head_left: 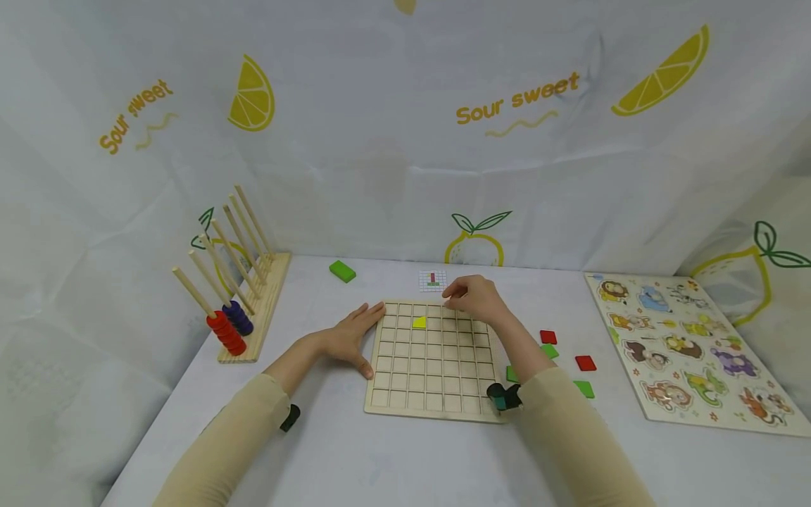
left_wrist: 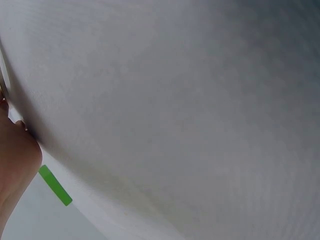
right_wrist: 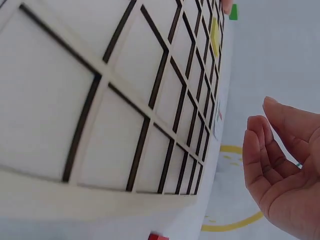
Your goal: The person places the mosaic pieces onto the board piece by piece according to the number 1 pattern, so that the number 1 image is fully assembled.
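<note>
A wooden grid board [head_left: 434, 417] lies on the table, with one yellow piece [head_left: 419, 322] in a cell near its upper left. My left hand [head_left: 345, 339] rests spread along the board's left edge, its fingertips at the upper left corner. Over the upper part of the board hovers my right hand [head_left: 476, 298], its fingers loosely bent. Thumb and fingertips stand apart in the right wrist view, and no piece shows between them. Just beyond the board, near the right fingertips, lies a small card [head_left: 433, 281] printed with a grid and a red and green figure.
Red tiles [head_left: 586, 363] and green tiles [head_left: 583, 389] lie right of the board, partly under the right forearm. A green block [head_left: 342, 271] lies at the back. On the left stands a peg rack [head_left: 279, 274] with red and blue rings; an animal puzzle board [head_left: 640, 394] lies far right.
</note>
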